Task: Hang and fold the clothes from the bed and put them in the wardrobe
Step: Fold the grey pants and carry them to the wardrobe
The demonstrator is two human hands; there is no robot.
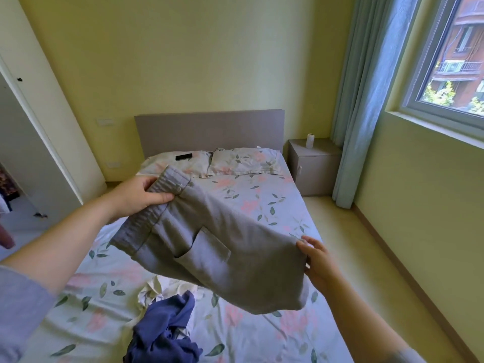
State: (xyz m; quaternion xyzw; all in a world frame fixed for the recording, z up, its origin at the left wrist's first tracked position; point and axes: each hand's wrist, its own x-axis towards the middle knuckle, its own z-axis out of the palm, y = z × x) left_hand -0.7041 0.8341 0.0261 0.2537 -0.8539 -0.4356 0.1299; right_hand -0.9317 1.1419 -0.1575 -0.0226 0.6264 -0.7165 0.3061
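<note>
**A:** What takes up most of the room?

**B:** The bed (264, 205), under a pale sheet printed with pink flowers and green leaves. The open wardrobe (39, 142) stands at its left.

**A:** And the clothes?

**B:** The grey trousers (235, 268) are up in the air over the middle of the bed, clear of the sheet. They are doubled over, waistband toward the wardrobe side and the folded end toward the window side, where the cloth sags lowest. The fabric is plain and matt.

**A:** Anything on the bed itself?

**B:** A crumpled blue garment (162, 334) lies at the near edge, touching a bunched white garment (154, 286) just beyond it.

**A:** The hands?

**B:** The left hand (141, 196) grips the waistband, thumb on top and fingers curled under. The right hand (318, 263) is at the folded end, fingers only lightly bent against the edge. Whether it pinches the cloth, I cannot tell.

**A:** Small details on the trousers?

**B:** A ribbed waistband (138, 231), a square patch pocket (207, 244) with its top gaping a little, and one pale button (179, 189) beside the left thumb.
</note>
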